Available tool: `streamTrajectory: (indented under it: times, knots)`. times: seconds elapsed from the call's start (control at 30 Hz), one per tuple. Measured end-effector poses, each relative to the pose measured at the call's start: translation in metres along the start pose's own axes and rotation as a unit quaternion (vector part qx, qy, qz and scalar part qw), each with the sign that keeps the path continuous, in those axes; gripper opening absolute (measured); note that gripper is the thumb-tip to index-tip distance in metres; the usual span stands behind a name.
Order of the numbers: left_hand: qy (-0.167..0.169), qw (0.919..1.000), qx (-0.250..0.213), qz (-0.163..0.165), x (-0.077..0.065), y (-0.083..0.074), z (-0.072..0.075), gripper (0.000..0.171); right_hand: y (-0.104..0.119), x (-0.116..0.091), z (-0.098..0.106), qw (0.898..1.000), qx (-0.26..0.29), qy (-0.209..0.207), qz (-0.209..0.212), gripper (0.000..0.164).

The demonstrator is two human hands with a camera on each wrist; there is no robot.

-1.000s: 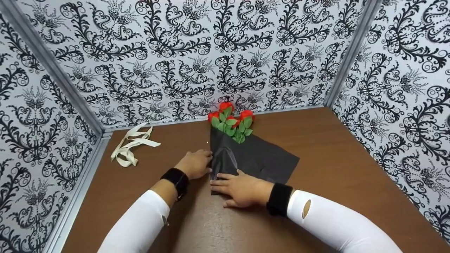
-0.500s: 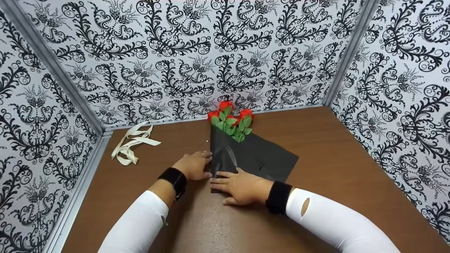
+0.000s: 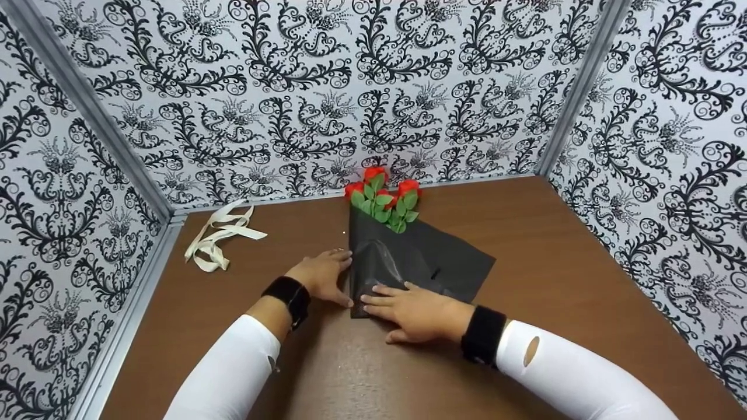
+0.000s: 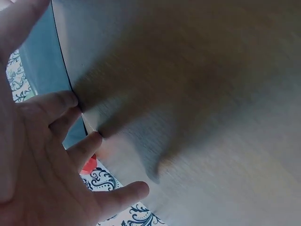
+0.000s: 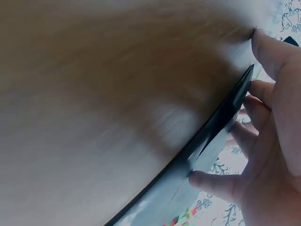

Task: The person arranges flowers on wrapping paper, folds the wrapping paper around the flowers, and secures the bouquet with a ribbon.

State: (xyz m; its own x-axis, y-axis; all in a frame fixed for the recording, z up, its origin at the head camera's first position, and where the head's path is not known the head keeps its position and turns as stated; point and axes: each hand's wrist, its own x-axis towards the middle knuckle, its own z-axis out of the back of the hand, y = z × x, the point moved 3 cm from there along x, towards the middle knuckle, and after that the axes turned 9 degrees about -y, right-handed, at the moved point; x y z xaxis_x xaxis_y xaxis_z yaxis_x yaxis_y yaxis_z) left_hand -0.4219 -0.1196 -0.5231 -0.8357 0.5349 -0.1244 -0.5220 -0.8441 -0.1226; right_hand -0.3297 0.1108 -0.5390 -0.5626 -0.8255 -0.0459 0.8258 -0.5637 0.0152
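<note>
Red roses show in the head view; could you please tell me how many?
4 visible: top rose, left rose, right rose, and middle rose partly behind leaves; more may be hidden.

the desk [image 3: 560,268] was viewed forward and down from the head; black paper [image 3: 420,251] was shared by both close wrist views.

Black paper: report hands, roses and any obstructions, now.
Left hand at left edge of black paper; right hand across its near part. Red roses stick out at far end. Cream ribbon off left, seemingly not in the way.
</note>
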Motion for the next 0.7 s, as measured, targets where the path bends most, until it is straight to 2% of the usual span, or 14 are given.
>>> streamTrajectory:
  times: [0.17,0.33,0.7]
  knots:
    - [0.002,0.9999,-0.013,-0.001,-0.001,0.001,-0.003,0.12,-0.009,-0.013,-0.003,0.999,0.018,0.003,-0.042,0.079]
    - [0.004,0.9997,-0.024,0.004,0.0,0.002,-0.006,0.129,-0.019,-0.021,-0.003,0.998,0.01,0.003,-0.066,0.082]
    - [0.005,0.9993,-0.033,0.016,-0.003,0.001,-0.011,0.141,-0.03,-0.031,0.003,0.996,0.024,0.002,-0.081,0.078]
